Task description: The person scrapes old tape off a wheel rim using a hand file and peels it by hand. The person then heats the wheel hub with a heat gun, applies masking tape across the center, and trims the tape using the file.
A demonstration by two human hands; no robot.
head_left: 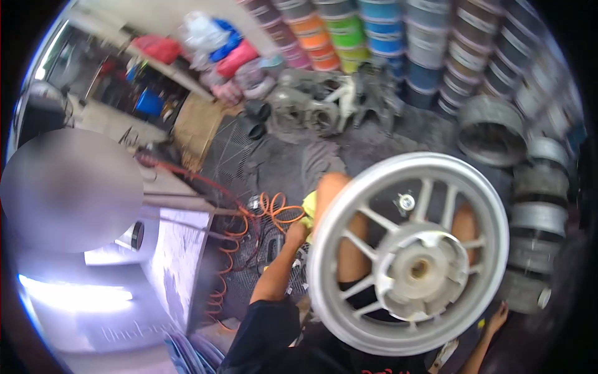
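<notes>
A silver-grey spoked wheel rim without a tyre fills the middle right, tilted with its hub facing me. My bent legs show behind it between the spokes. Just left of the rim, my left hand is closed on a bright yellow cloth, partly hidden by the leg and rim. Low at the right, my right hand is beside the rim's lower edge, small and blurred; whether its fingers hold anything is unclear.
Coiled orange air hose lies on the mat at left. Stacked metal rims stand at right. Grey castings and several columns of coloured paint cans line the back. A lit white booth stands left.
</notes>
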